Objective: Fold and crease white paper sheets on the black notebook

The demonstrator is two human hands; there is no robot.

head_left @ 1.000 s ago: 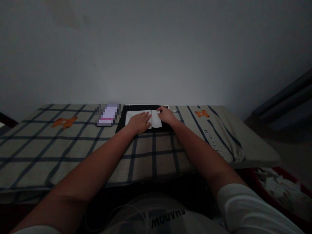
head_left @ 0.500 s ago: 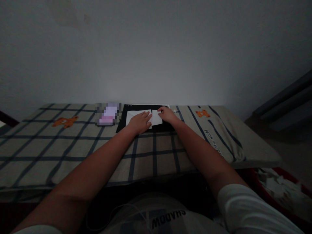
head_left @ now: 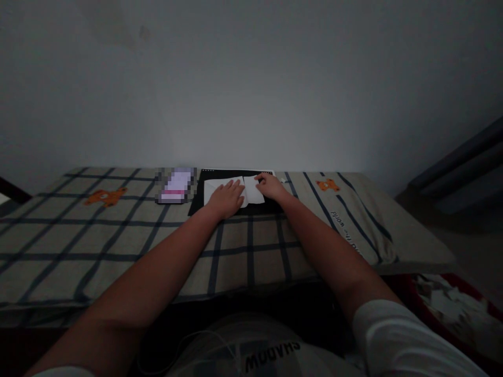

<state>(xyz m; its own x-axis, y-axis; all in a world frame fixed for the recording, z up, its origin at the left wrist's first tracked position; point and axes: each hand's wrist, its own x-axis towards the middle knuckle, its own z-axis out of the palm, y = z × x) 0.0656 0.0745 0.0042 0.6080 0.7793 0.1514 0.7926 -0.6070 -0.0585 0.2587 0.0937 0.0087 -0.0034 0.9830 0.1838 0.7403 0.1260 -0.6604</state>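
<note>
While pressing flat with left hand (head_left: 227, 198) on the white paper (head_left: 214, 189) over the black mat (head_left: 195, 205) at the table's (head_left: 118, 246) far edge, pinching its folded flap with right hand (head_left: 270, 186); fold partly made, creasing apparently left.

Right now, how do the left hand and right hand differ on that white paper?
The left hand lies flat, palm down, over the middle of the white paper; the right hand is curled, its fingertips at the paper's far right edge. The left hand covers much of the sheet; the right hand covers little of it. Both touch the paper, which lies on the black mat on the checked cloth.
</note>
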